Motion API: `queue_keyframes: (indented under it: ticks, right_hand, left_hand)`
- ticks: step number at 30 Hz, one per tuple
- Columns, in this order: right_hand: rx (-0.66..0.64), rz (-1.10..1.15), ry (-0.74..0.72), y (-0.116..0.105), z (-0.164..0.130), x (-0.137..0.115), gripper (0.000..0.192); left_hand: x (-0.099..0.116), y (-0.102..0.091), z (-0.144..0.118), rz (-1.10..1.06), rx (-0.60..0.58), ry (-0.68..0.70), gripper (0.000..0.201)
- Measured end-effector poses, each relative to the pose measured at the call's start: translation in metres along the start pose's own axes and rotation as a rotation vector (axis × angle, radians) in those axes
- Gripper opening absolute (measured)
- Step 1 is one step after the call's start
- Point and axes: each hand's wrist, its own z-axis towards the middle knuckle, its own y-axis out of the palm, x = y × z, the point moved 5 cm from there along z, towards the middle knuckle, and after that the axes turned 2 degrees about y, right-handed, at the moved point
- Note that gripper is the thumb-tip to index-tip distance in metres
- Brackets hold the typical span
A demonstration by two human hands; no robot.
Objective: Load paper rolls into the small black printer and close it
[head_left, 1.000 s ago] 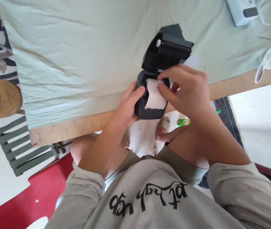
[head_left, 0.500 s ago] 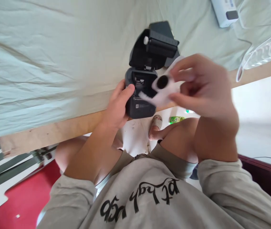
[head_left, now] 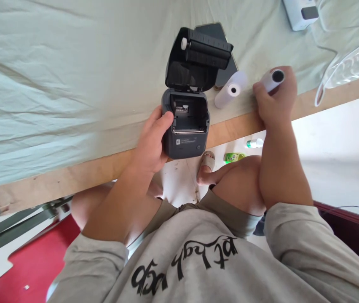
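My left hand [head_left: 152,141] is closed on the left side of a dark portable label printer [head_left: 187,145], thumb on its rim. The printer's lid [head_left: 192,63] stands raised, showing a black roller with a white end gear, and its paper bay holds no roll. To the right, my right hand [head_left: 277,101] is wrapped round a white paper roll [head_left: 266,81] with a dark core, at the table's edge. Between the two hands a second paper roll [head_left: 225,97] with a small core stands on the cloth, its loose end curling up.
A dark phone-like slab [head_left: 212,31] lies behind the lid on the pale green cloth [head_left: 119,63]. At the upper right are a white power strip [head_left: 298,14], cables and a clear plastic package [head_left: 353,67]. The wooden table edge [head_left: 103,168] runs below; bottles stand on the floor.
My right hand has moved right, away from the printer, taking the dark-cored paper roll to the table's edge. The second roll, hidden before, now shows. The left hand still holds the printer.
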Motion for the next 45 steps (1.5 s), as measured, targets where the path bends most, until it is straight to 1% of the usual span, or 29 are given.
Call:
queue_keyframes:
  ticks: [2,3,5,6,7,8,10,11,13,15,17,19,21,24,26,28,30,32,35,38,41,43,45]
  right_hand:
    - [0.223,-0.284,-0.063,-0.012,-0.001,-0.006,0.026]
    - [0.267,-0.381,-0.069,-0.015,-0.003,-0.009,0.027]
    - [0.216,-0.451,-0.086,-0.014,-0.008,-0.017,0.042]
    - [0.207,-0.460,-0.128,-0.013,-0.013,-0.025,0.050]
    - [0.235,-0.469,-0.188,-0.012,-0.021,-0.035,0.054]
    - [0.290,-0.478,-0.255,-0.010,-0.029,-0.045,0.052]
    - [0.412,-0.484,-0.361,0.000,-0.048,-0.064,0.029]
    - [0.423,-0.469,-0.390,0.010,-0.055,-0.070,0.024]
    - [0.334,-0.464,-0.395,0.036,-0.062,-0.074,0.029]
    - [0.200,-0.504,-0.369,0.062,-0.060,-0.071,0.044]
    - [0.113,-0.519,-0.321,0.078,-0.054,-0.065,0.050]
    - [0.089,-0.486,-0.259,0.083,-0.047,-0.061,0.042]
    - [0.092,-0.441,-0.198,0.083,-0.042,-0.060,0.033]
    - [0.096,-0.428,-0.179,0.080,-0.040,-0.062,0.026]
    - [0.086,-0.376,-0.194,0.081,-0.041,-0.063,0.028]
    - [0.055,-0.228,-0.164,0.083,-0.045,-0.062,0.036]
    - [0.031,-0.004,-0.082,0.085,-0.051,-0.059,0.046]
    - [0.003,0.231,0.034,0.087,-0.058,-0.057,0.051]
    - [-0.064,0.461,0.195,0.091,-0.066,-0.054,0.048]
    - [-0.090,0.526,0.224,0.090,-0.066,-0.052,0.048]
    - [-0.108,0.569,0.238,0.090,-0.064,-0.048,0.059]
    - [-0.113,0.627,0.282,0.092,-0.063,-0.046,0.065]
    - [-0.108,0.704,0.360,0.094,-0.064,-0.043,0.061]
  left_hand:
    - [-0.001,0.000,0.000,-0.012,-0.011,-0.003,0.022]
    - [-0.001,0.000,0.001,-0.014,-0.009,-0.001,0.022]
    - [-0.001,-0.001,0.001,-0.009,0.002,0.009,0.023]
    - [-0.001,-0.001,0.001,-0.004,0.005,0.009,0.023]
    - [-0.001,0.000,0.001,0.001,0.007,0.008,0.023]
    - [-0.001,0.000,0.001,0.005,0.011,0.010,0.023]
    - [0.000,0.001,0.001,0.008,0.020,0.012,0.023]
    - [0.000,0.001,0.000,0.008,0.027,0.012,0.022]
    - [0.001,0.002,-0.001,0.007,0.035,0.007,0.022]
    - [0.002,0.003,-0.002,0.012,0.044,-0.006,0.020]
    - [0.002,0.004,-0.003,0.023,0.049,-0.015,0.020]
    - [0.002,0.004,-0.003,0.030,0.042,-0.026,0.022]
    - [0.001,0.003,-0.003,0.027,0.027,-0.028,0.022]
    - [0.000,0.002,-0.002,0.008,0.013,-0.016,0.021]
    - [-0.001,0.002,-0.002,0.000,0.004,-0.022,0.022]
    - [-0.001,0.002,-0.001,-0.006,0.003,-0.037,0.024]
    - [-0.001,0.001,-0.001,0.004,0.009,-0.057,0.025]
    - [-0.002,0.000,-0.002,0.019,0.020,-0.069,0.024]
    - [-0.001,-0.001,-0.003,0.008,0.040,-0.059,0.024]
    - [-0.001,0.001,-0.003,-0.013,0.041,-0.048,0.024]
    - [0.001,0.003,-0.003,0.006,0.028,-0.041,0.025]
    - [0.002,0.003,-0.003,0.030,0.031,-0.045,0.025]
    - [0.001,0.002,-0.003,0.046,0.040,-0.072,0.026]
